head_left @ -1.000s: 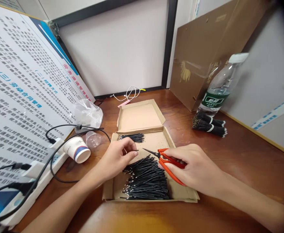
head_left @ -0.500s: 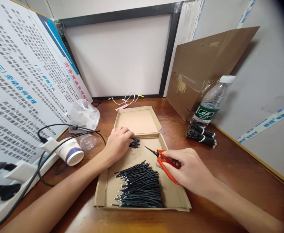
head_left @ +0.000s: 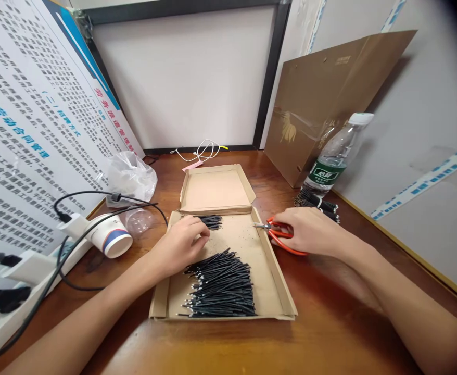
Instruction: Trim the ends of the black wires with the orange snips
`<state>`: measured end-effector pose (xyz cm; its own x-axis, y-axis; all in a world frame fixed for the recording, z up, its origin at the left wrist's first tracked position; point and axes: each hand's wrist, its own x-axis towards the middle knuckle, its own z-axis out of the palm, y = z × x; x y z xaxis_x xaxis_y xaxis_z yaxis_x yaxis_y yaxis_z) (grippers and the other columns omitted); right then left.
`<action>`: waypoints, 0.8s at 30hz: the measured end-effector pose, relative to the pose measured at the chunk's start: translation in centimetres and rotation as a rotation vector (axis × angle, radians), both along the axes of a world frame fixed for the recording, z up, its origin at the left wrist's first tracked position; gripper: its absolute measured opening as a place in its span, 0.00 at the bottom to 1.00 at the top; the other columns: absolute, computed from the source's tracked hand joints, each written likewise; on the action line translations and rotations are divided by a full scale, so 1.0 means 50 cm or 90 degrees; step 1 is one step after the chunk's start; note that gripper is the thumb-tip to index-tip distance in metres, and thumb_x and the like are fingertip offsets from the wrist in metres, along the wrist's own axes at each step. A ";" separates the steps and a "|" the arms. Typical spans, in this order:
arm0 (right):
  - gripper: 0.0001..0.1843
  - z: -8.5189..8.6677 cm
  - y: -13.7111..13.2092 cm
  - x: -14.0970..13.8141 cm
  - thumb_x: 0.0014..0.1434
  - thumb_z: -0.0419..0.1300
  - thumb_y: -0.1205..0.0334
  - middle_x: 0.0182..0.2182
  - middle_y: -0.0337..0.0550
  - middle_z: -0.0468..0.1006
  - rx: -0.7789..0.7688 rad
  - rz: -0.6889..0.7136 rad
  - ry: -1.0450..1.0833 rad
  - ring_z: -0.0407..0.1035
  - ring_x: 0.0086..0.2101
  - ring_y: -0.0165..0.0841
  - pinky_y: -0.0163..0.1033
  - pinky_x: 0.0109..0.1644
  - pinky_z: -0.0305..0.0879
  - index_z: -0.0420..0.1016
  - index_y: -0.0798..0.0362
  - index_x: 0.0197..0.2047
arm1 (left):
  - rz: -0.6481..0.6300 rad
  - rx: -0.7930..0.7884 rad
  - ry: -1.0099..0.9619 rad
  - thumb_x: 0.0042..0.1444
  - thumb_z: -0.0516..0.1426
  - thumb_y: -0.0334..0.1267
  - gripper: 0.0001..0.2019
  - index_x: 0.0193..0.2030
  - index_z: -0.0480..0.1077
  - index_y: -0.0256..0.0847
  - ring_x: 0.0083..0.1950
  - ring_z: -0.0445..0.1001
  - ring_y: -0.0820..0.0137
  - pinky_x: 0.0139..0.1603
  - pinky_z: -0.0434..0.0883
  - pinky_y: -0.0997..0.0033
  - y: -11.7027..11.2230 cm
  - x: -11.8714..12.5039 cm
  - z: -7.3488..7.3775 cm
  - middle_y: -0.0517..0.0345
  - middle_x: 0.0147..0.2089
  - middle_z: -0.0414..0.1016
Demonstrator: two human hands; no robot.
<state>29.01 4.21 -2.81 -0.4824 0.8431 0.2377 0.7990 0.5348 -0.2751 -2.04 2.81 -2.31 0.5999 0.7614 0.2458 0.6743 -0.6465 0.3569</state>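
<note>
My right hand is closed round red-handled pliers with slim pointed jaws, whose tip reaches over the right wall of an open cardboard box. Over the box's left side is my left hand, its fingers curled in; whether anything is between them is hidden. Just below it lies a large pile of short black wires with pale tips at the left ends. A smaller group of black wires lies at the box's far end, beyond my left fingers.
Tied bundles of black wires lie at the right by a water bottle. A brown board stands behind them. At left are a paper cup, a clear plastic bag and a power strip with cables. A white cable lies at the back.
My left hand has drawn back from the small group of wires towards the large pile. My right hand has moved outward with the pliers, past the box's right wall. The view has shifted slightly.
</note>
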 end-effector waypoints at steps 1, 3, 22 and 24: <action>0.07 -0.002 0.000 0.001 0.53 0.59 0.60 0.21 0.39 0.72 0.007 -0.005 0.012 0.61 0.22 0.29 0.35 0.27 0.52 0.74 0.53 0.28 | -0.007 -0.011 0.007 0.59 0.52 0.29 0.07 0.36 0.72 0.38 0.42 0.70 0.64 0.43 0.67 0.63 -0.003 0.001 0.001 0.50 0.38 0.73; 0.07 -0.003 0.000 0.001 0.55 0.57 0.61 0.23 0.40 0.73 0.010 0.007 0.020 0.62 0.24 0.29 0.35 0.29 0.54 0.74 0.54 0.32 | -0.029 -0.042 0.024 0.61 0.52 0.31 0.07 0.37 0.72 0.38 0.41 0.70 0.65 0.42 0.67 0.65 -0.011 0.006 0.005 0.51 0.37 0.73; 0.10 -0.015 0.010 0.009 0.57 0.55 0.62 0.33 0.47 0.76 0.016 0.015 0.024 0.68 0.34 0.37 0.38 0.37 0.64 0.76 0.54 0.39 | 0.012 -0.235 0.029 0.59 0.53 0.29 0.06 0.31 0.68 0.37 0.33 0.67 0.69 0.35 0.62 0.69 -0.034 0.028 -0.005 0.59 0.30 0.70; 0.09 -0.007 0.006 0.006 0.56 0.56 0.62 0.33 0.46 0.76 0.022 0.006 0.058 0.68 0.34 0.36 0.39 0.37 0.64 0.76 0.54 0.38 | 0.016 -0.253 -0.001 0.59 0.53 0.29 0.06 0.32 0.67 0.37 0.33 0.67 0.70 0.35 0.62 0.70 -0.035 0.028 -0.001 0.60 0.30 0.69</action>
<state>29.30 4.50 -3.14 -0.4648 0.8293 0.3102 0.7669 0.5522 -0.3272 -0.62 1.08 -2.35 0.5798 0.8118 -0.0696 0.6873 -0.4414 0.5769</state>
